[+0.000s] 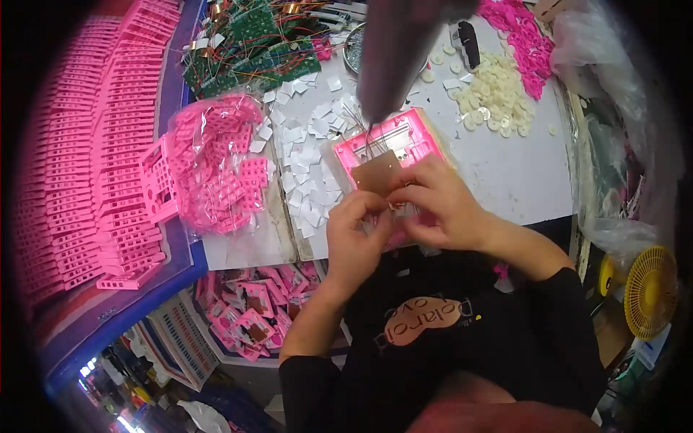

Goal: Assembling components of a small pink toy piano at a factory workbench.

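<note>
In front of me on the white table is a pink plastic casing (426,144), its inner side up. A flat brown board (377,172) with thin wires at its far edge lies tilted over the casing's left part. My left hand (357,232) is closed in a pinch just below the board's near edge. My right hand (442,206) meets it there, fingers pinched and close against the board's right corner. Something small shows between the fingertips, too covered to name. A dark, blurred tool-like shape (397,58) hangs down from above, its tip over the board.
White paper squares (310,159) are scattered left of the casing, beside a bag of pink parts (220,159). Green circuit boards (249,43) pile up behind; cream discs (498,97) lie right. Pink panels (108,130) are stacked far left. A yellow fan (650,292) stands right.
</note>
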Action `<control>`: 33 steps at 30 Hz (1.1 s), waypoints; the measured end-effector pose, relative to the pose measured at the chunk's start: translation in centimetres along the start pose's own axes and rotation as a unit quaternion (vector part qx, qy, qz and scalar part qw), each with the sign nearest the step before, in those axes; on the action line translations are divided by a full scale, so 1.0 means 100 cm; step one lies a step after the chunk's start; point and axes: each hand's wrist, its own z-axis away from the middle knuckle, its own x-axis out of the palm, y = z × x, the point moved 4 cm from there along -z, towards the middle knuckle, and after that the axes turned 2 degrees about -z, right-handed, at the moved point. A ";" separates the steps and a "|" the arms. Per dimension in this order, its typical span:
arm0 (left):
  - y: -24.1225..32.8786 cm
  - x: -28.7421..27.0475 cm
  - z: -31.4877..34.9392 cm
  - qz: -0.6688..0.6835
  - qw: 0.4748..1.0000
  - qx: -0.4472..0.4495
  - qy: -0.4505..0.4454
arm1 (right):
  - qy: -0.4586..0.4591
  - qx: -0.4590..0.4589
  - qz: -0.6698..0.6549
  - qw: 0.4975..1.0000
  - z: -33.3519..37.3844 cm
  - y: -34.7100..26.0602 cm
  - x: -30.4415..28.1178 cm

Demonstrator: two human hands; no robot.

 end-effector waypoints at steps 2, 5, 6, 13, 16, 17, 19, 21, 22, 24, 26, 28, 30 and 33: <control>0.000 0.005 0.006 -0.048 0.996 0.052 0.046 | 0.027 0.054 -0.073 0.996 0.010 0.005 0.009; 0.009 0.008 0.010 -0.092 0.987 0.113 0.070 | 0.024 0.165 -0.191 0.967 0.024 0.012 0.019; 0.013 0.007 0.010 -0.103 0.983 0.131 0.071 | 0.015 0.206 -0.231 0.951 0.027 0.014 0.022; -0.020 0.002 0.009 0.074 0.978 -0.186 -0.059 | 0.014 0.072 -0.111 0.991 0.029 0.008 0.015; -0.023 -0.004 -0.001 0.208 0.926 -0.282 -0.140 | 0.006 -0.085 -0.020 0.996 0.028 0.003 0.015; -0.018 -0.007 -0.006 0.229 0.922 -0.277 -0.144 | -0.003 -0.098 -0.017 0.995 0.028 0.004 0.016; -0.014 -0.009 -0.007 0.194 0.943 -0.228 -0.142 | -0.013 -0.111 0.001 0.994 0.029 0.004 0.016; -0.011 -0.009 -0.005 0.080 0.979 -0.136 -0.129 | -0.018 -0.110 0.031 0.993 0.028 0.004 0.015; -0.006 -0.009 -0.004 0.049 0.982 -0.136 -0.122 | -0.018 -0.114 0.068 0.991 0.028 0.004 0.015; -0.004 -0.008 -0.001 -0.056 0.994 -0.021 -0.089 | -0.017 -0.122 0.141 0.982 0.028 0.002 0.014; -0.003 -0.006 0.004 -0.123 0.989 0.060 -0.053 | -0.013 -0.136 0.144 0.980 0.027 0.005 0.019; -0.002 -0.003 0.009 -0.151 0.982 0.108 -0.019 | -0.015 -0.140 0.145 0.979 0.027 0.007 0.023; -0.003 -0.001 0.011 -0.172 0.976 0.135 -0.007 | -0.020 -0.133 0.144 0.980 0.028 0.008 0.025; -0.001 0.001 0.012 -0.192 0.967 0.168 0.006 | -0.034 -0.129 0.147 0.980 0.026 0.007 0.025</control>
